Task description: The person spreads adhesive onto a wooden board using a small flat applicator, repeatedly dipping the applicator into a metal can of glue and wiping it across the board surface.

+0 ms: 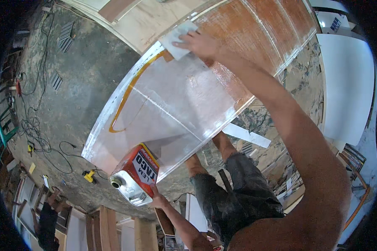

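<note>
A long board (pixel 163 134) stretches diagonally before me. Its near-left part looks pale, while the far right part has a glossy brown coat. Along its left side curves a thick streak of amber glue (pixel 123 104). My right hand (pixel 201 45) presses a flat white spreader (pixel 180 39) onto the board at the streak's upper end. Over the board's near-left end, my left hand (pixel 156 198) grips a rectangular red and silver glue can (pixel 138 169) low on its side. The can tilts, with its round spout facing left.
Another pale panel (pixel 151 21) lies beyond the board. Cables (pixel 35 129) and a yellow power tool (pixel 89 176) lie on the floor to the left. A large white sheet (pixel 347 90) stands at right, near scattered offcuts. Another person (pixel 48 224) is at lower left.
</note>
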### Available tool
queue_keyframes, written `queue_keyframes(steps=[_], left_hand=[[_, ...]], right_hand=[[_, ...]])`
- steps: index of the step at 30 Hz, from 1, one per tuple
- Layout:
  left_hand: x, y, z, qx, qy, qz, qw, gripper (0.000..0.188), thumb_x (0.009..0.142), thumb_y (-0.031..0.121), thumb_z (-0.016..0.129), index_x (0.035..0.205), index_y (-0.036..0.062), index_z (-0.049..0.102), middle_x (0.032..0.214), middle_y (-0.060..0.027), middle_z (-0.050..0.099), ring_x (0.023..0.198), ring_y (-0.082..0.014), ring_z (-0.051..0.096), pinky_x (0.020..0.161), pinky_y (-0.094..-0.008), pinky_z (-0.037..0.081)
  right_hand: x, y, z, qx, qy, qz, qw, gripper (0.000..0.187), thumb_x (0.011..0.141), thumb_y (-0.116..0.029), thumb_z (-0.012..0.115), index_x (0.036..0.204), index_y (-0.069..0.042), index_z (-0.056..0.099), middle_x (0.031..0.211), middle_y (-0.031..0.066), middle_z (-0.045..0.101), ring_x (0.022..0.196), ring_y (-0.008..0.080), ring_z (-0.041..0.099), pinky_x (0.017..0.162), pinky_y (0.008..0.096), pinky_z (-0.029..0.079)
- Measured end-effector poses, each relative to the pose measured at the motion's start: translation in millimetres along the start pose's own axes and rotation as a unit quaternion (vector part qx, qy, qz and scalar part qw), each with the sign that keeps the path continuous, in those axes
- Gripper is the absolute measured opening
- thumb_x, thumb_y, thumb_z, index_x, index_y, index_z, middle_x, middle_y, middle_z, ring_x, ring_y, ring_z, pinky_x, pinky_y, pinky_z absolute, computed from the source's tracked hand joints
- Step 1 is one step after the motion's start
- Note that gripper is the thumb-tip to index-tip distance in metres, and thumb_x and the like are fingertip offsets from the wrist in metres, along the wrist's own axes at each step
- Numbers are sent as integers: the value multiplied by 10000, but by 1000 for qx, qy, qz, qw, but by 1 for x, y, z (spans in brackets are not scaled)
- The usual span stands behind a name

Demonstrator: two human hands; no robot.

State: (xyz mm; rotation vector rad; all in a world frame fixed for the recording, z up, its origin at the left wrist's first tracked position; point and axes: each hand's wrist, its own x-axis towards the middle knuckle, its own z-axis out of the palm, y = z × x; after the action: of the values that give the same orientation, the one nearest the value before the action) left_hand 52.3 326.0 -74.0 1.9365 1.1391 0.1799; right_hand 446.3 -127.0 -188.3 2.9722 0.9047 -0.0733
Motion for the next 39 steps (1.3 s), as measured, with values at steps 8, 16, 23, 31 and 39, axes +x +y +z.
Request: queue_keyframes(steps=[8,16,23,31,39], left_hand=[[-10,31,11,28,26,-45,998,635,801,72,773,1323,-94,451,1290,-209,550,1067,-294,564,950,-412,468],[4,-24,-12,-25,-23,-18,999,646,814,52,753,1358,-74,427,1336,-206,515,1112,-299,539,988,-425,448],[-2,-2,-1,-37,-9,-51,998,692,759,63,799,1343,-64,451,1328,-210,522,1116,-308,545,950,-438,472],[-11,16,15,80,33,-14,996,669,720,220,859,1238,-73,554,1229,-225,599,1032,-311,598,879,-443,505],[-5,-22,-24,354,76,-93,927,702,702,507,831,1065,-69,658,993,-219,701,810,-351,673,710,-456,532]], right_hand=[[-12,-1,12,31,34,-30,998,798,717,-118,726,1430,-340,444,1326,-38,518,1135,182,487,984,385,381],[6,20,6,11,-28,-10,999,830,677,-284,801,1426,-342,448,1355,-41,515,1164,187,481,1002,375,372],[-9,34,7,15,-35,-31,999,684,783,-171,690,1408,-336,465,1365,-40,501,1190,198,476,1025,398,370],[-77,-15,29,75,-41,-36,996,561,870,-154,555,1403,-305,466,1428,-3,489,1261,189,486,1048,414,380],[-111,-87,-48,283,-177,159,929,387,881,-255,537,1235,-117,609,1222,165,589,1099,349,569,949,491,432]])
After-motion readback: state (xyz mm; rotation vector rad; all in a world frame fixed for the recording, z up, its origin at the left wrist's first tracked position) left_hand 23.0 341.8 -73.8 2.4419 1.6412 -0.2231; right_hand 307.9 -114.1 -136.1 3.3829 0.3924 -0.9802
